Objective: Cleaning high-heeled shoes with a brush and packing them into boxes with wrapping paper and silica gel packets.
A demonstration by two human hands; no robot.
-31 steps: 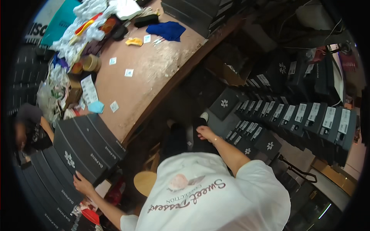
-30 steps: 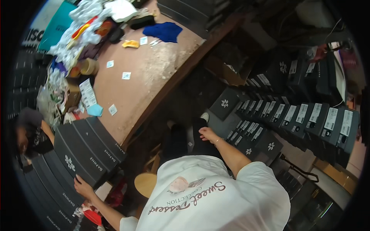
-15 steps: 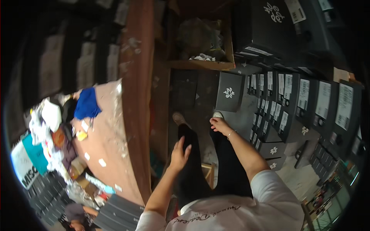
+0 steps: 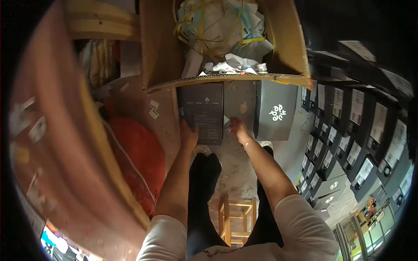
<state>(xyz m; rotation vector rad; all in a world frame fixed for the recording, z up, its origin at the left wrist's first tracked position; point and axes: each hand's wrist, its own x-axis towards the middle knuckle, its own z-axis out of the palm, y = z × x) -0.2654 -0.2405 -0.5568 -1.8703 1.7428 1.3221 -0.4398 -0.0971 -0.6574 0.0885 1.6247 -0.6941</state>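
A flat black box [image 4: 203, 114] lies on the floor below a cardboard carton [image 4: 226, 43] of waste paper. The left hand [image 4: 188, 135] grips its left edge, fingers closed together; the right hand [image 4: 238, 127] touches its right edge, fingers curled.

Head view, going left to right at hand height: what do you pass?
Red cushion → left hand → dark printed box → right hand → dark box with white logo → rows of labelled dark boxes.
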